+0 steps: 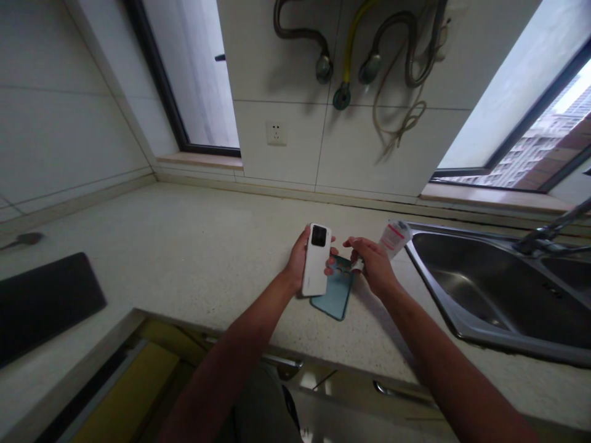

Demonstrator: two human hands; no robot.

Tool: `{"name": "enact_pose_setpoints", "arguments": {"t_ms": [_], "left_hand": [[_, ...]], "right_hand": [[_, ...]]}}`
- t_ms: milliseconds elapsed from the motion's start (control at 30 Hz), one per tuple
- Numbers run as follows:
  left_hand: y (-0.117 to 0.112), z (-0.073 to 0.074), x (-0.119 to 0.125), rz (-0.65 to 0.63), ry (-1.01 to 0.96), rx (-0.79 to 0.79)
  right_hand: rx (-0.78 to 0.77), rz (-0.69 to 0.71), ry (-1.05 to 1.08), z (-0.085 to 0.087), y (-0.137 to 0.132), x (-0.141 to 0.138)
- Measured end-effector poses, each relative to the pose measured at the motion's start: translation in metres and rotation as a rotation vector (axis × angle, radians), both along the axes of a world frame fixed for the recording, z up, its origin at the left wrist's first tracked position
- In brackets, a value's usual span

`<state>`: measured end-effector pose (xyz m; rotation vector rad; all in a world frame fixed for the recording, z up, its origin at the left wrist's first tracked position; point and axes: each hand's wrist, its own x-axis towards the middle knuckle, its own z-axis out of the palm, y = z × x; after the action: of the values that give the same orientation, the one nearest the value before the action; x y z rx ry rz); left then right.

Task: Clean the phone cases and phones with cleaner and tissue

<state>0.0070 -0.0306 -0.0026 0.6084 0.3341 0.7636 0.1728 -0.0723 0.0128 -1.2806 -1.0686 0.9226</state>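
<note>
My left hand (298,258) grips a white phone (316,261), back side up with its dark camera block at the top. Beneath it a teal phone (337,295) lies flat on the speckled counter (198,258). My right hand (376,264) is closed round the cap end of a white tube with a red label (394,237), which points toward the sink. The two hands sit close together, fingertips nearly touching above the teal phone.
A steel sink (489,289) with a faucet (549,234) lies right of the hands. A black mat (41,304) rests on the counter at the left. Hoses (341,61) and a wall socket (276,133) are on the tiled wall. Below the counter edge are drawers (323,394).
</note>
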Motion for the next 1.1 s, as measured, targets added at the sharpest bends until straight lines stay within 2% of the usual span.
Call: {"name": "enact_pose_setpoints", "arguments": {"t_ms": [100,233,333,467,600,667,767,833,1100], "left_hand": [[0.002,0.001,-0.002,0.105,0.02,-0.021],[0.004,0.005,-0.004,0.215,0.046,-0.012],[0.005,0.005,-0.004,0.269,0.142,0.024],[0.007,-0.002,-0.003,0.29,0.351,0.124],[0.006,-0.01,-0.001,0.32,0.537,0.216],[0.004,-0.012,0.0,0.411,0.652,0.282],[0.003,-0.014,0.002,0.558,0.807,0.469],[0.003,-0.015,0.003,0.607,0.86,0.563],[0.005,-0.023,0.005,0.591,0.884,0.602]], "right_hand": [[0.008,-0.058,-0.164,-0.004,0.003,0.005],[0.001,-0.124,-0.588,-0.006,0.005,0.013],[-0.101,-0.131,-0.873,-0.004,0.004,0.02],[-0.305,-0.09,-1.097,-0.002,0.003,0.026],[-0.443,0.014,-1.213,-0.003,0.003,0.028],[-0.479,0.052,-1.24,-0.005,0.003,0.028],[-0.515,0.072,-1.259,-0.006,0.003,0.026],[-0.514,0.08,-1.273,-0.007,0.003,0.025],[-0.442,0.065,-1.225,-0.018,0.008,0.022]]}}
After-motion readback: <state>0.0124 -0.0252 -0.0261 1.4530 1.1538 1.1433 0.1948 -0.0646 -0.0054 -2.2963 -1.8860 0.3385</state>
